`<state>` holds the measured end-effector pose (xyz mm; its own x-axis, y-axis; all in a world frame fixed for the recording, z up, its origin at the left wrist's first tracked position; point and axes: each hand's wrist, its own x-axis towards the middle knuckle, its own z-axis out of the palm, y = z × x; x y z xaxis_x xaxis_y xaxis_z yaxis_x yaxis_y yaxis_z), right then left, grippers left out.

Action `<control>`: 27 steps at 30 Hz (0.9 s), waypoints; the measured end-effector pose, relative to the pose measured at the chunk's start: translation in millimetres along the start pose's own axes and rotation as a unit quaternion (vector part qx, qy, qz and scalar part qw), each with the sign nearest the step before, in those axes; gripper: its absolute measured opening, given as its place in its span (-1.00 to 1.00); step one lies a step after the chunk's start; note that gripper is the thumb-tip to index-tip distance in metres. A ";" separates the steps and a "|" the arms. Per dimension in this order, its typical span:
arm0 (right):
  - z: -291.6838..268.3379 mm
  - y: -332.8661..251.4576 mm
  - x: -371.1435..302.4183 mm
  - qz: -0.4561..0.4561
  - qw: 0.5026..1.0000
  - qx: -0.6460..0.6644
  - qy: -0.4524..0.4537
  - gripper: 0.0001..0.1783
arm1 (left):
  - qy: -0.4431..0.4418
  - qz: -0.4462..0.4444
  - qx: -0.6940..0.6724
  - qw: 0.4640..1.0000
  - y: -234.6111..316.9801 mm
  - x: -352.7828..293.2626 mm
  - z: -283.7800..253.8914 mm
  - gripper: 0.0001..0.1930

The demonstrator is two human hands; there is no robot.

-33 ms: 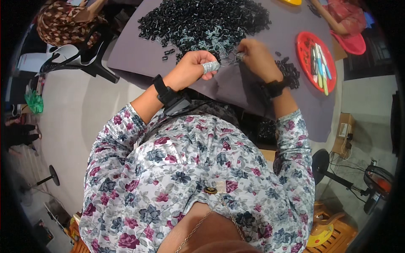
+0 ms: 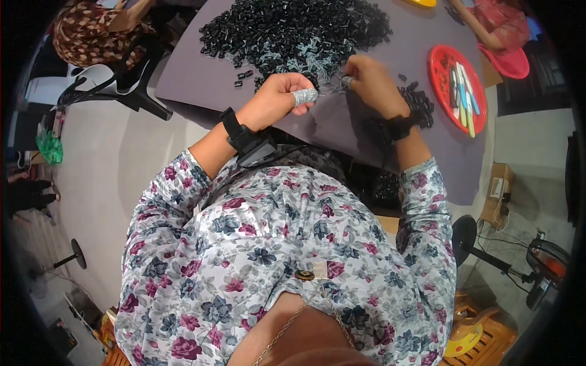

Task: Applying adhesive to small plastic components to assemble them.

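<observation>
My left hand is closed at the near edge of the pile, its fingers curled in and its thumb wrapped in grey patterned tape. Whatever it pinches, if anything, is hidden. Just to its right, my right hand is closed in a pinch with the fingertips down by the loose pieces; a similar wrap shows on its thumb. What sits in that pinch is too small to make out. Small clear and pale slim pieces lie beyond both hands, along the front of a large heap of small black parts.
A smaller group of black parts lies by my right wrist. Right of it, a red plate holds several knife-like tools with coloured handles. Co-workers sit at the table's far corners. A black chair stands left, a fan at lower right.
</observation>
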<state>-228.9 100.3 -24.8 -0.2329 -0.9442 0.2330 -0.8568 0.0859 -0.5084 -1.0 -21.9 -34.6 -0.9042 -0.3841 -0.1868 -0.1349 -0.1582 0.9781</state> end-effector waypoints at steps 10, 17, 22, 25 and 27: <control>-15.0 -27.2 -23.9 0.092 0.911 0.399 -0.034 -0.86 | 0.018 0.012 -0.038 0.999 10.7 4.6 3.1 -0.89; -4.3 -35.3 -37.0 0.149 0.819 0.553 -0.035 -0.81 | 0.020 0.013 -0.067 0.997 12.7 4.4 7.7 -0.89; 11.6 -45.1 -32.2 0.121 0.836 0.535 0.007 -0.79 | 0.037 0.025 -0.085 0.995 15.0 4.1 11.0 -0.88; 14.7 -47.5 -34.6 0.146 0.833 0.533 -0.007 -0.79 | 0.051 0.020 -0.089 0.995 19.2 0.6 12.5 -0.90; 14.7 -48.7 -34.8 0.157 0.818 0.553 0.004 -0.78 | 0.054 0.023 -0.081 0.995 15.0 3.0 10.5 -0.90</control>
<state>-172.3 124.3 -20.3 -0.3681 -0.9284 -0.0499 0.1859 -0.0210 -0.9823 -9.9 -15.9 -19.6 -0.8577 -0.4889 -0.1588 -0.0187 -0.2790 0.9601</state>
